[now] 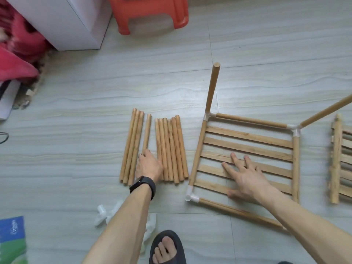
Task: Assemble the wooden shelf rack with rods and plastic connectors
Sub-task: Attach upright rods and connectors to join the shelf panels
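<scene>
A slatted wooden shelf frame [247, 138] lies flat on the floor, its rods joined by white plastic connectors [191, 195]. Two rods stand up from its far corners, one upright [212, 88] and one leaning right [327, 111]. My right hand [245, 178] rests with spread fingers on the slats. Left of the frame lie loose wooden rods in two bundles [171, 147] with a single rod [146, 132] between them. My left hand [147, 165] grips the near end of that single rod.
More white connectors [102, 216] lie on the floor near my left forearm. A second slatted panel [339, 159] sits at the right edge. A red plastic stool [150, 14], a white cabinet [62, 21] and red cloth [17, 60] are at the back. My sandalled foot [167, 248] is in front.
</scene>
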Action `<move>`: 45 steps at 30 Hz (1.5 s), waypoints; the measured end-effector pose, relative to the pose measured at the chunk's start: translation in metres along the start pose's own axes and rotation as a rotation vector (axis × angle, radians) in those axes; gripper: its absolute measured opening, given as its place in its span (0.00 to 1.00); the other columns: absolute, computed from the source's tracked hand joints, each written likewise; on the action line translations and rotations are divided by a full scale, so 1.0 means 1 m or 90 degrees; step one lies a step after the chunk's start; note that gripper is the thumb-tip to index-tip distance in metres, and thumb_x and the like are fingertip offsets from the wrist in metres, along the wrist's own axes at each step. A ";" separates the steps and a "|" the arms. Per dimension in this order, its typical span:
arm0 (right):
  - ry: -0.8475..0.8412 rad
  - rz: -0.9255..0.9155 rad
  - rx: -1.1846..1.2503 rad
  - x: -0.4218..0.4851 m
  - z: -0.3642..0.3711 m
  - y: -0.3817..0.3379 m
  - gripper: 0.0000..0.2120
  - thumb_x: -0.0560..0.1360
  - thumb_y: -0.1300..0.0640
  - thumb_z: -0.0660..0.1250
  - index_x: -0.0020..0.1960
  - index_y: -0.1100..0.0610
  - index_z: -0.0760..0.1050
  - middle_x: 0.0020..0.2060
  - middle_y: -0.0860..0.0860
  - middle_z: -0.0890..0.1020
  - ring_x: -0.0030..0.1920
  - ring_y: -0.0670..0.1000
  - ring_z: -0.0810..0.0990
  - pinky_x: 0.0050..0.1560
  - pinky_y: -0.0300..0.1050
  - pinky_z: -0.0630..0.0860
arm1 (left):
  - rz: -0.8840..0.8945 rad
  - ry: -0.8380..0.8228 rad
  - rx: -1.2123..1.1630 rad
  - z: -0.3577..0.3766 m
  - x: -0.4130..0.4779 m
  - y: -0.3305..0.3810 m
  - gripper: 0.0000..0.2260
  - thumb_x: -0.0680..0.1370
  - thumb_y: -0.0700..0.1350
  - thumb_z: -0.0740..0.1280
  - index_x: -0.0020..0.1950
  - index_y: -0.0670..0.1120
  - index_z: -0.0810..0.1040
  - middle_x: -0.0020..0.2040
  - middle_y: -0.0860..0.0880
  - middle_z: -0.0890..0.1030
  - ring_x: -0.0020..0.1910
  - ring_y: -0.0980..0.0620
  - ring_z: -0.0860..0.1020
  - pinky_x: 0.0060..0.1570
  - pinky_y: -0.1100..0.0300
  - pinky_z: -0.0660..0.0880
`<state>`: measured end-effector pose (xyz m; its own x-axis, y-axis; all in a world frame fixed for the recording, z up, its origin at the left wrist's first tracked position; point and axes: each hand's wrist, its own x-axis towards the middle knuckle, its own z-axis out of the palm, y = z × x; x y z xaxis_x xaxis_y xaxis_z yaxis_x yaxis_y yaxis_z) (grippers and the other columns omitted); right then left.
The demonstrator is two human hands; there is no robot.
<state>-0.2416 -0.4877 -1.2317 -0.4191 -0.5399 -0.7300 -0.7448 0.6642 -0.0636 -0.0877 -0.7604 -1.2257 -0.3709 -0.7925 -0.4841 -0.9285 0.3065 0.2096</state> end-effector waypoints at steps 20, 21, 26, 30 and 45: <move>0.108 0.098 0.195 0.004 -0.029 0.032 0.42 0.78 0.41 0.68 0.83 0.51 0.50 0.82 0.56 0.53 0.80 0.61 0.57 0.78 0.55 0.59 | 0.221 -0.070 -0.236 -0.030 -0.030 0.029 0.07 0.79 0.49 0.67 0.56 0.52 0.74 0.48 0.57 0.78 0.48 0.58 0.78 0.49 0.60 0.78; 0.155 0.078 0.231 -0.003 -0.034 0.027 0.40 0.79 0.41 0.67 0.83 0.50 0.51 0.81 0.56 0.58 0.78 0.60 0.61 0.77 0.55 0.61 | 0.232 -0.080 -0.238 -0.031 -0.036 0.033 0.08 0.79 0.49 0.67 0.57 0.52 0.75 0.48 0.57 0.79 0.48 0.58 0.78 0.49 0.60 0.79; 0.275 -0.096 0.290 -0.051 -0.054 -0.021 0.41 0.78 0.45 0.69 0.77 0.27 0.44 0.65 0.47 0.76 0.52 0.46 0.81 0.57 0.51 0.79 | 0.179 -0.330 -0.404 -0.043 -0.068 0.059 0.11 0.77 0.46 0.71 0.58 0.45 0.80 0.49 0.49 0.84 0.39 0.53 0.85 0.43 0.58 0.83; 0.268 -0.114 0.188 -0.072 -0.045 -0.043 0.36 0.80 0.47 0.65 0.75 0.25 0.45 0.63 0.44 0.76 0.53 0.54 0.81 0.49 0.53 0.79 | 0.216 -0.481 -0.355 -0.050 -0.091 0.064 0.07 0.75 0.44 0.72 0.52 0.46 0.86 0.42 0.53 0.86 0.34 0.55 0.83 0.36 0.64 0.79; 0.289 0.038 0.779 -0.094 -0.040 -0.057 0.10 0.76 0.50 0.65 0.48 0.57 0.73 0.35 0.51 0.86 0.31 0.51 0.82 0.39 0.52 0.78 | 0.438 -0.147 0.105 0.049 -0.085 -0.001 0.28 0.77 0.61 0.69 0.76 0.66 0.66 0.80 0.51 0.61 0.79 0.49 0.54 0.77 0.49 0.54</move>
<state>-0.1805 -0.4952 -1.1319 -0.7505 -0.4592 -0.4753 0.1321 0.6005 -0.7887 -0.0560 -0.6674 -1.2266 -0.8468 -0.2677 -0.4597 -0.4691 0.7832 0.4081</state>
